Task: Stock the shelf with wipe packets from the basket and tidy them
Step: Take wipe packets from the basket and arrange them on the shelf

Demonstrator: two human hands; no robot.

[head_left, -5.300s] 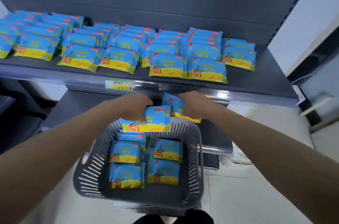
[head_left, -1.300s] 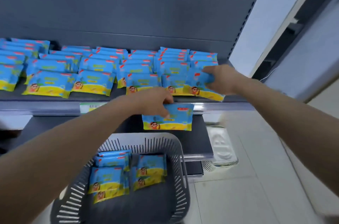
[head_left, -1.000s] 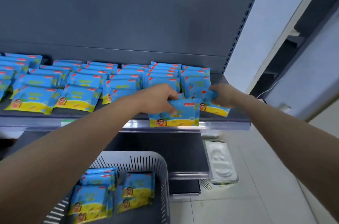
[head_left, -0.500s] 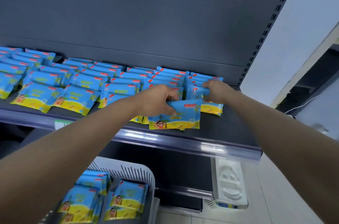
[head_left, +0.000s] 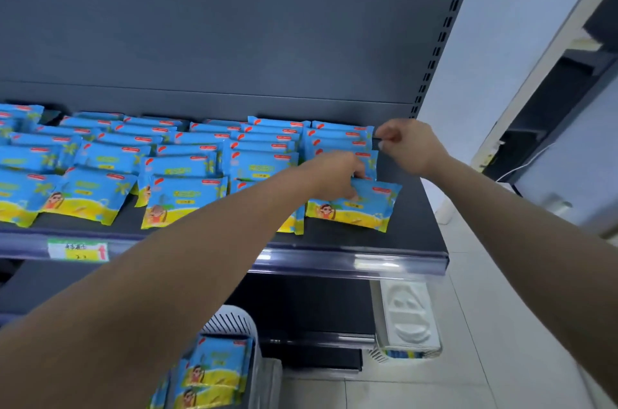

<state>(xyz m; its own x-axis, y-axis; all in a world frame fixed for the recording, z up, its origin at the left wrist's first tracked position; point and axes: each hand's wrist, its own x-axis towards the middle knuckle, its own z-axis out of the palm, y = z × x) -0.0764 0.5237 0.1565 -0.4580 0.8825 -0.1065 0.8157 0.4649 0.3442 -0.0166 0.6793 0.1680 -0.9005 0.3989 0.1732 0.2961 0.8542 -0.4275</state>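
Observation:
Blue and yellow wipe packets (head_left: 182,197) lie in overlapping rows on the dark shelf (head_left: 411,228). My left hand (head_left: 336,176) holds the top edge of the front wipe packet (head_left: 359,211) of the rightmost row, which lies flat on the shelf. My right hand (head_left: 409,144) is at the back right, its curled fingers against the right edge of the rear packets (head_left: 341,134); nothing shows inside them. The grey slotted basket (head_left: 234,321) stands below, partly hidden by my left arm, with more packets (head_left: 214,365) inside.
A price label (head_left: 78,249) sits on the shelf's front rail at the left. A white moulded tray (head_left: 409,318) sticks out under the shelf at the right. The slotted upright (head_left: 434,57) bounds the shelf on the right, with tiled floor (head_left: 485,325) beyond.
My left hand has carried its packet from the basket to the front of the rightmost row. My right hand has let go of its packet and moved to the rear right of the row.

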